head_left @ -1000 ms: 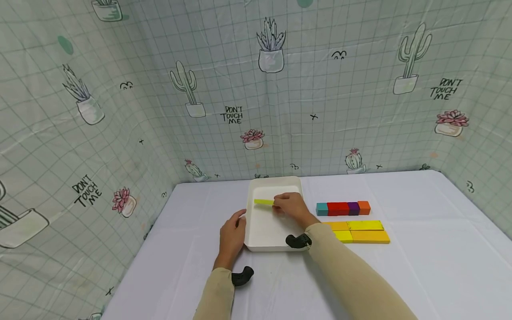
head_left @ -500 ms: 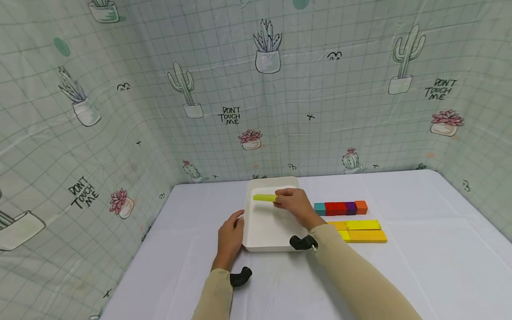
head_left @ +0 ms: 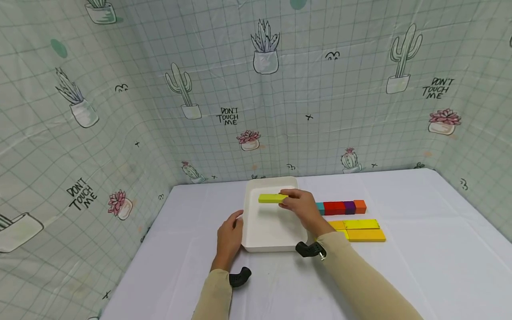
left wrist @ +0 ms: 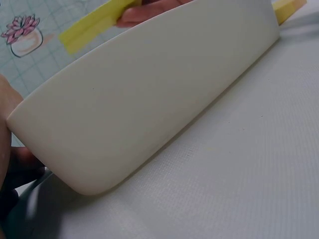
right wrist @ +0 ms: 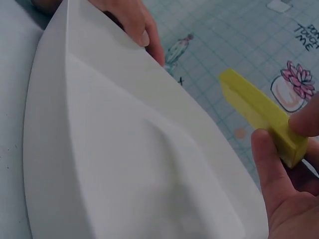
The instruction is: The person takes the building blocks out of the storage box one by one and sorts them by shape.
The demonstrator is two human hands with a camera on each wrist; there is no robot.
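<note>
A long yellow block (head_left: 271, 198) is pinched between the thumb and fingers of my right hand (head_left: 302, 209), raised over the white tray (head_left: 276, 250). In the right wrist view, the thumb and fingertips grip one end of the block (right wrist: 249, 102), and its other end points away from the hand. My left hand (head_left: 230, 238) rests against the tray's left side, its fingers along the outer wall near the rim. The left wrist view shows the outer wall of the tray (left wrist: 149, 89) close up, with the yellow block (left wrist: 94, 25) above its rim.
Right of the tray, a row of small blocks in teal, red (head_left: 334, 208), purple and orange lies on the white table (head_left: 420, 266). Nearer, yellow and orange flat blocks (head_left: 364, 235) lie side by side, partly behind the right forearm. A cactus-print cloth (head_left: 280, 98) hangs behind.
My right hand has lifted the yellow block from low inside the tray and moved slightly right with it. My left hand stays at the tray's side.
</note>
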